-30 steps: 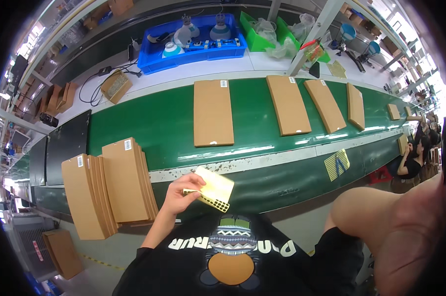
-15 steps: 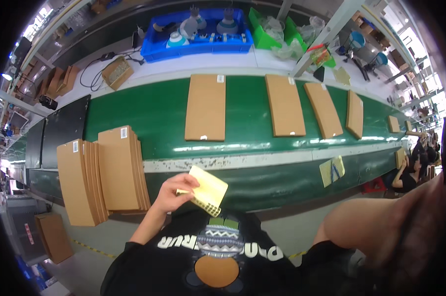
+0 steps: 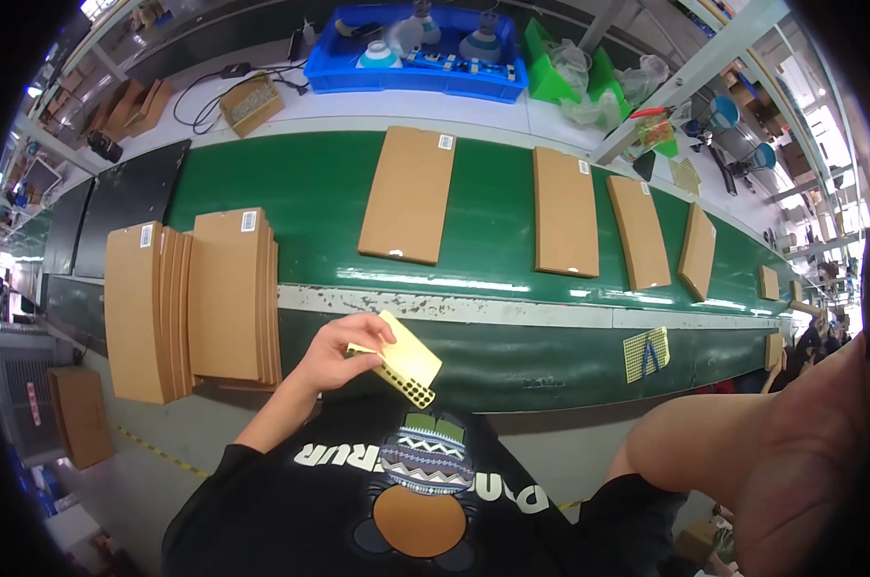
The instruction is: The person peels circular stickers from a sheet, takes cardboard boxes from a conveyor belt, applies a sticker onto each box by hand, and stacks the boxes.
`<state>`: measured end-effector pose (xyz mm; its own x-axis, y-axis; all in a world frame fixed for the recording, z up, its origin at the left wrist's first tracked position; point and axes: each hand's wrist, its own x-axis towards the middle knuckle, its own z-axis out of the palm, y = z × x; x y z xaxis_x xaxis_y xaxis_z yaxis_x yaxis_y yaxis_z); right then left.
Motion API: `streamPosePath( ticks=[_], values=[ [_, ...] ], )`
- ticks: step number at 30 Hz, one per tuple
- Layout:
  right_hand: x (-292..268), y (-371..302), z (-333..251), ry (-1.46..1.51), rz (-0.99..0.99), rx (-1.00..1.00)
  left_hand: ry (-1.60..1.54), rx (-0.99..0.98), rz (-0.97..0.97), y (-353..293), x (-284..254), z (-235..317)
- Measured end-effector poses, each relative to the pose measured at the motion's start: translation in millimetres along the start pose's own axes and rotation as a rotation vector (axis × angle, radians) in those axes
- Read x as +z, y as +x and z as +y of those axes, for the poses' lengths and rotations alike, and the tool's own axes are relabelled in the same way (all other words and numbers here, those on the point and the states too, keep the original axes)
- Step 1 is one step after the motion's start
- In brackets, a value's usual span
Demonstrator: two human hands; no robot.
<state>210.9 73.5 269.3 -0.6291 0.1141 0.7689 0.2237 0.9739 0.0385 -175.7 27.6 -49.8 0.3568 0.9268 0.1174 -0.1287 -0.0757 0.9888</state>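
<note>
My left hand (image 3: 344, 354) pinches a pale yellow sheet (image 3: 414, 356) between thumb and fingers, in front of my chest at the near edge of the green surface. The sheet is bent over, and rows of small round dark dots or holes show on its lower part. My right hand (image 3: 808, 462) is raised close to the camera at the right rim, large and blurred; its fingers are out of sight. To the right on the near green strip lies a similar yellow dotted sheet (image 3: 633, 358) with a blue two-legged tool (image 3: 650, 358) on it.
Two stacks of flat cardboard boxes (image 3: 228, 298) stand at the left. More flat boxes (image 3: 408, 197) lie spaced along the green conveyor belt (image 3: 493, 212). Behind it are a blue tray (image 3: 406, 85) of parts, green bins (image 3: 550, 72) and a metal post (image 3: 690, 82). Another person's hand (image 3: 777, 370) shows far right.
The view has shifted and tilted slightly, so the boxes and belt sit differently in the picture. My left hand still holds the yellow sheet, and my right hand stays raised near the camera.
</note>
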Motion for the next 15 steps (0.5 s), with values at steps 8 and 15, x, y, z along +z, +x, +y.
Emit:
streamPosePath(
  ticks=[8,15],
  values=[
    [-79,-87,-8,-0.025,0.054,0.045,-0.06,-0.016,-0.022,2,0,-3],
    [-25,-71,9,0.003,0.097,0.1,-0.063,0.003,0.078,9,2,9]
  ],
)
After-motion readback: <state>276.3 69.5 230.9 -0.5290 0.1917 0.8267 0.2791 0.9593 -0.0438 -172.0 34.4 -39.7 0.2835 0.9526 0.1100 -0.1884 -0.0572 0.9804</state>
